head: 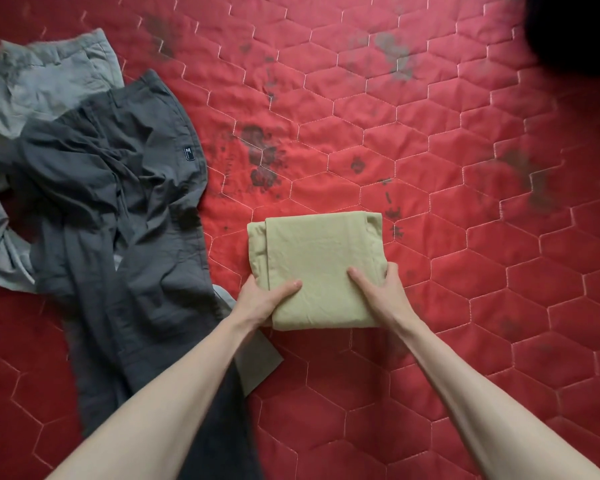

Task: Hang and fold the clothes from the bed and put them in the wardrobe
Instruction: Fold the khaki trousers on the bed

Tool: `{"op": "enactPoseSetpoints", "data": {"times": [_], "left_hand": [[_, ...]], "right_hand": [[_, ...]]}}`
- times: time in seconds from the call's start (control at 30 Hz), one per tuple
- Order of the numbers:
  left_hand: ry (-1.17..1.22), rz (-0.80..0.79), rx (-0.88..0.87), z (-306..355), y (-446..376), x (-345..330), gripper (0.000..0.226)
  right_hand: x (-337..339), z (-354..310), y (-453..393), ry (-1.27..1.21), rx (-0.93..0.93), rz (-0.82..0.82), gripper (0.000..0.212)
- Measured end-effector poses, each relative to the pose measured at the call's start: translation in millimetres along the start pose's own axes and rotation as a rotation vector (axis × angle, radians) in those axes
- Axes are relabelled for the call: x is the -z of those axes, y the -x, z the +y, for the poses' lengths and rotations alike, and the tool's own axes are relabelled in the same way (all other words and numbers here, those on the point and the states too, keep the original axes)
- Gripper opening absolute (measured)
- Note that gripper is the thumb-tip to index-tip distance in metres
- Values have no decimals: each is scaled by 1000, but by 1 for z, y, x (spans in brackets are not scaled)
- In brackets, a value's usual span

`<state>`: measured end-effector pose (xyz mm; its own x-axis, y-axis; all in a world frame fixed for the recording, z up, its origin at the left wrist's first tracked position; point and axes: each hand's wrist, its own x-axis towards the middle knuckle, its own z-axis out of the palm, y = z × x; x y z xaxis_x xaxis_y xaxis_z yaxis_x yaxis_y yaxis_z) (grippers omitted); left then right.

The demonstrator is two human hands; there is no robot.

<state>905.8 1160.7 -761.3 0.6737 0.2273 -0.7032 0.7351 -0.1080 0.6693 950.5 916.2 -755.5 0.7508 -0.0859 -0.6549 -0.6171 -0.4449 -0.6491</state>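
One folded khaki garment (314, 268) lay on the red quilt (430, 133), its near corners gripped by left hand (262, 299) and right hand (378, 289); two unfolded trousers, dark grey (118, 188) and light grey (42, 81), lay left, open quilt to the right

Two bare forearms, no sleeves. Left hand (262, 299), right hand (381, 289): no rings, watch, gloves.

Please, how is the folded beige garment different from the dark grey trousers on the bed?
The folded beige garment is a neat, compact rectangle; the dark grey trousers lie unfolded and crumpled. The left hand and right hand grip the beige garment; no hand holds the trousers. The beige garment lies alone; the trousers overlap light grey trousers. Both rest on the red quilted bedcover.
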Motion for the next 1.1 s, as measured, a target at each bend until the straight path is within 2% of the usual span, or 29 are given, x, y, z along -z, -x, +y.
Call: {"op": "enactPoseSetpoints", "data": {"times": [0.03, 0.13, 0.17, 0.23, 0.37, 0.4, 0.57, 0.7, 0.97, 1.1], "left_hand": [[32, -7, -6, 0, 1, 2, 46], [78, -12, -60, 2, 6, 6, 85], [81, -3, -69, 4, 10, 7, 89], [96, 11, -88, 8, 19, 9, 88], [128, 49, -125, 15, 34, 21, 90], [142, 56, -137, 15, 38, 25, 88], [233, 100, -152, 29, 88, 37, 100], [303, 157, -199, 61, 146, 47, 101], [387, 266, -368, 130, 292, 74, 76], [379, 349, -432, 152, 361, 87, 82]], "right_hand": [[0, 1, 1, -75, 14, -13, 66], [-1, 2, 6, -162, 69, 18, 72], [-1, 0, 8, -165, 84, 28, 74], [-1, -4, 13, -171, 117, 35, 78], [-3, -22, 29, -199, 235, 38, 106], [-2, -27, 34, -197, 263, 28, 107], [17, -62, 78, -137, 373, 21, 83], [42, -107, 130, -139, 450, -13, 78], [97, -184, 260, -205, 533, -98, 73], [116, -205, 320, -235, 550, -143, 73]]}}
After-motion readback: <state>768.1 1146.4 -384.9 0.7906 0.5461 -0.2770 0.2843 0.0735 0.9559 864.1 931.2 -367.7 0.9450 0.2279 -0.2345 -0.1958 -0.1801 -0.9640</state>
